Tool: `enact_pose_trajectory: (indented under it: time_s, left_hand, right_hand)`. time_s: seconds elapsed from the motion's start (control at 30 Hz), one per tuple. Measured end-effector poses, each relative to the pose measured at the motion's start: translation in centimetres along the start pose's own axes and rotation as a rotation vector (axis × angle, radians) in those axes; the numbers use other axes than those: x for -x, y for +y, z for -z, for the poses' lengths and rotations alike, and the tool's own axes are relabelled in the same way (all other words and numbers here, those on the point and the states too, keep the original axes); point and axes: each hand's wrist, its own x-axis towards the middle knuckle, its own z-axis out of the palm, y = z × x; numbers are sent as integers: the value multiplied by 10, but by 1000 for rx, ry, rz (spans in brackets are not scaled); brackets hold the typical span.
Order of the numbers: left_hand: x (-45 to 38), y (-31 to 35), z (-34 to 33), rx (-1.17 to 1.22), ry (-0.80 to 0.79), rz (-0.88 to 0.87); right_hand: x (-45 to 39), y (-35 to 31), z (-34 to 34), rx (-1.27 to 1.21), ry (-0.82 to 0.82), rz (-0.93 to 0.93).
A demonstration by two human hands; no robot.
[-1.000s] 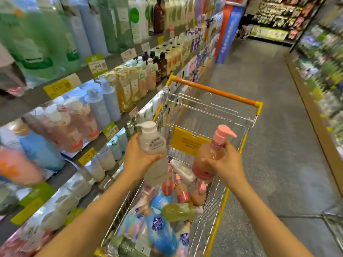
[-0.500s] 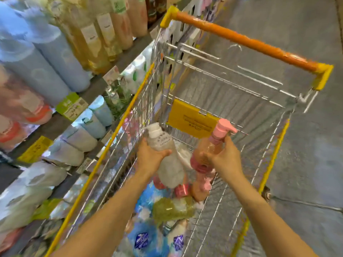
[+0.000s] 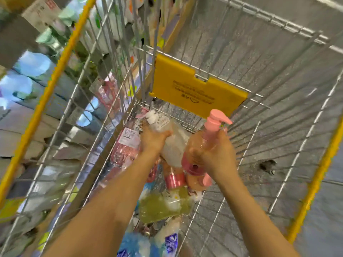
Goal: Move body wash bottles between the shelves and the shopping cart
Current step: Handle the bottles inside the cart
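Both my hands reach down into the wire shopping cart (image 3: 289, 115), each holding a bottle of body wash. My left hand (image 3: 153, 140) is wrapped around the neck of a pale, whitish bottle (image 3: 173, 145), which lies tilted with its white pump top (image 3: 153, 115) pointing toward the far left corner of the basket. My right hand (image 3: 216, 154) grips a clear peach-coloured bottle (image 3: 196, 145) around its body; it stands nearly upright, its pink pump (image 3: 217, 121) rising above my fingers with the spout pointing right. The two bottles sit just beside each other, the pale one to the left.

Under them, more bottles lie in a heap along the left half of the basket: a clear pink bottle with a white label (image 3: 126, 145) rests against the left wall, a bottle with a pink band (image 3: 175, 179) and a small peach one with a pink cap (image 3: 196, 182) lie directly below my right hand, and a yellow-green bottle (image 3: 163, 206) lies on its side nearer to me. Blue and white packs (image 3: 148, 243) fill the near end.

A yellow plastic flap (image 3: 185, 84) hangs on the far wall of the cart. To the left, through the wire, blurred store shelves (image 3: 27, 71) hold rows of product.
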Motion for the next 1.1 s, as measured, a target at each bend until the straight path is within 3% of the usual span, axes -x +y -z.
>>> enact_pose_trajectory:
  time_s: [0.3, 0.5, 0.8, 0.97, 1.1]
  left_hand:
    - [-21, 6, -16, -60, 29, -21]
    - [-17, 17, -8, -228, -24, -198]
    - [31, 2, 49, -254, -131, -355]
    - [54, -31, 51, -260, -217, -307]
    - [53, -57, 60, -200, -261, -276]
  right_hand:
    - [0, 0, 0, 31, -51, -26]
    - [6, 0, -3, 61, -76, -13]
    - [13, -9, -15, 199, -185, -73]
    - [12, 7, -60, 388, -364, -234]
    - [3, 18, -78, 409, -342, -339]
